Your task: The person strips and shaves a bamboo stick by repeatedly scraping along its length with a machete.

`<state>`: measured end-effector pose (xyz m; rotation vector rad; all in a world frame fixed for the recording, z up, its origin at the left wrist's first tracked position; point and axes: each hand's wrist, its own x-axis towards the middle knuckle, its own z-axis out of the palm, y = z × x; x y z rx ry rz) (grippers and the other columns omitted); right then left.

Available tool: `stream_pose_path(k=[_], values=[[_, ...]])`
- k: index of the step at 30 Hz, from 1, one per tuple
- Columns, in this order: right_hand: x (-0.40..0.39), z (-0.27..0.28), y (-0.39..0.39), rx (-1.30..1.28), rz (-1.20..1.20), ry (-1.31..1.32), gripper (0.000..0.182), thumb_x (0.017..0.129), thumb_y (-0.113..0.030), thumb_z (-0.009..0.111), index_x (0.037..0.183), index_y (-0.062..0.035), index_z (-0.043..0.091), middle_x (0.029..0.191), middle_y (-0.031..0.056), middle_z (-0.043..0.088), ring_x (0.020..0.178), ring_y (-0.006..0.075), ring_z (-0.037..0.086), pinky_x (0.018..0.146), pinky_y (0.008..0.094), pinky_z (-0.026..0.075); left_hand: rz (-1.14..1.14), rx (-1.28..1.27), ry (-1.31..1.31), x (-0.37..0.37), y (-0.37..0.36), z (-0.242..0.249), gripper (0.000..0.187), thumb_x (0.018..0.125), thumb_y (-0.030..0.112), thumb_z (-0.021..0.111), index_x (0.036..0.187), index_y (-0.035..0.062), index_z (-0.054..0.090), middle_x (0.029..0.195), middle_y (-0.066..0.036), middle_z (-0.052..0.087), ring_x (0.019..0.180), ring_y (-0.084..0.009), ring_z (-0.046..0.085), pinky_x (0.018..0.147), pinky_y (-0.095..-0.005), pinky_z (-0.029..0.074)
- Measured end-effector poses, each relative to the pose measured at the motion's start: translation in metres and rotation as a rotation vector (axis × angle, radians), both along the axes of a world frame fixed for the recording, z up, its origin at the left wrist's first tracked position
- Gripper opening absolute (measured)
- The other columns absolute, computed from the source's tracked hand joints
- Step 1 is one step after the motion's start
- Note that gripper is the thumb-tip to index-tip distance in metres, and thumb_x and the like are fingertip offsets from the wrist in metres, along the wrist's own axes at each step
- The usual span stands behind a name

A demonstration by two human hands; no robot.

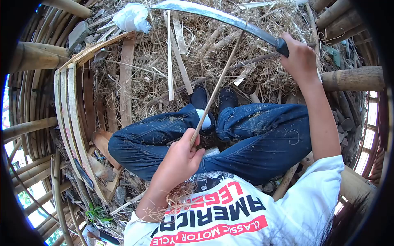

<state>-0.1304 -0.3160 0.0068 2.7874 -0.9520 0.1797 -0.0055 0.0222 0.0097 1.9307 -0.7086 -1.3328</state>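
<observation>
A thin bamboo strip (pixel 219 82) slants up from my left hand (pixel 180 158), which is closed round its lower end above my lap. Its upper end meets the edge of a long curved blade (pixel 221 17). My right hand (pixel 298 57) is wrapped round the dark handle (pixel 282 47) of this knife, at the upper right. The blade reaches left across the top of the view, its tip near a white plastic bag (pixel 132 17). Curly shavings (pixel 180 197) lie on my left forearm and shirt.
Shavings (pixel 156 53) and loose strips cover the ground before my feet. A slatted wooden crate (pixel 74 110) stands at the left. Bamboo poles (pixel 353 78) rise on both sides. My bent legs (pixel 262 139) fill the middle.
</observation>
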Motion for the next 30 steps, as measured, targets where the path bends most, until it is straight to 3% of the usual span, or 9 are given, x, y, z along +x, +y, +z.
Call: stream_pose_path(k=[9,13,17,19,21,22,25,27,30], values=[[-0.007,0.001,-0.023,0.034,-0.197,0.085,0.029,0.076,-0.011,0.069,0.103,-0.0094,0.057,0.087,0.0169,0.069,0.086,0.037,0.068,0.073,0.0467,0.055,-0.03,-0.058,0.12,-0.002,0.027,0.006,0.027,0.081,-0.002,0.068,0.092,0.0055,0.044,0.068,0.001,0.039,0.058,-0.0063,0.036,0.051,-0.0236,0.032],[-0.021,-0.002,-0.027,0.048,-0.306,0.144,0.023,0.079,-0.01,0.064,0.101,-0.0094,0.058,0.089,0.0197,0.068,0.091,0.0384,0.066,0.078,0.0497,0.052,0.092,-0.114,-0.02,0.013,0.021,-0.002,0.029,0.079,-0.003,0.068,0.091,0.0054,0.043,0.071,0.003,0.036,0.061,-0.0057,0.035,0.053,-0.0228,0.032],[-0.023,0.004,-0.025,0.206,-0.38,-0.043,0.022,0.077,-0.01,0.061,0.099,-0.0056,0.06,0.09,0.0221,0.068,0.093,0.0406,0.064,0.078,0.0508,0.05,0.129,-0.14,0.019,0.023,0.003,-0.01,0.029,0.079,-0.003,0.069,0.089,0.0048,0.042,0.07,0.004,0.035,0.061,-0.0055,0.034,0.053,-0.0222,0.032],[-0.026,0.005,-0.025,0.187,-0.35,-0.136,0.024,0.078,-0.016,0.065,0.097,-0.0022,0.062,0.084,0.0209,0.068,0.085,0.0388,0.066,0.073,0.0466,0.051,0.072,-0.174,0.076,0.028,-0.006,-0.017,0.03,0.079,-0.003,0.07,0.087,0.0054,0.042,0.07,0.005,0.035,0.062,-0.0051,0.034,0.054,-0.0217,0.031],[-0.022,0.009,-0.018,0.424,-0.299,-0.367,0.029,0.079,-0.022,0.069,0.096,0.0004,0.063,0.077,0.0166,0.066,0.072,0.0307,0.066,0.066,0.04,0.05,0.041,-0.174,0.106,0.031,-0.013,-0.022,0.029,0.079,0.002,0.071,0.086,0.0044,0.043,0.069,0.002,0.04,0.063,-0.0084,0.036,0.055,-0.0247,0.036],[-0.017,0.016,-0.006,0.519,-0.273,-0.449,0.031,0.083,-0.029,0.07,0.088,0.0008,0.063,0.07,0.0116,0.063,0.062,0.0206,0.062,0.057,0.0344,0.046,0.035,-0.168,0.128,0.032,-0.018,-0.024,0.029,0.078,0.003,0.072,0.085,0.005,0.043,0.069,0.002,0.04,0.063,-0.008,0.036,0.055,-0.0245,0.035],[-0.005,0.024,0.016,0.708,-0.222,-0.552,0.032,0.086,-0.033,0.069,0.086,-0.0015,0.062,0.066,0.0076,0.061,0.058,0.0161,0.059,0.051,0.0322,0.044,0.037,-0.171,0.171,0.031,-0.031,-0.027,0.03,0.078,0.005,0.073,0.083,0.0056,0.044,0.069,0.003,0.04,0.063,-0.0072,0.037,0.055,-0.0243,0.036],[0.002,0.021,0.03,0.654,-0.043,-0.53,0.033,0.087,-0.037,0.069,0.087,-0.0045,0.06,0.065,0.0051,0.06,0.055,0.0151,0.058,0.048,0.0308,0.045,0.036,-0.154,0.207,0.031,-0.041,-0.024,0.033,0.078,-0.001,0.074,0.083,0.0077,0.042,0.07,0.007,0.038,0.062,-0.0031,0.034,0.053,-0.0209,0.031],[0.014,0.015,0.05,0.554,0.246,-0.481,0.031,0.085,-0.031,0.071,0.094,-0.0059,0.056,0.071,0.0124,0.065,0.063,0.0267,0.068,0.055,0.0362,0.052,0.012,-0.232,0.204,0.029,-0.05,-0.03,0.032,0.079,-0.001,0.074,0.083,0.0077,0.044,0.07,0.008,0.038,0.061,-0.0023,0.035,0.053,-0.0207,0.031]])
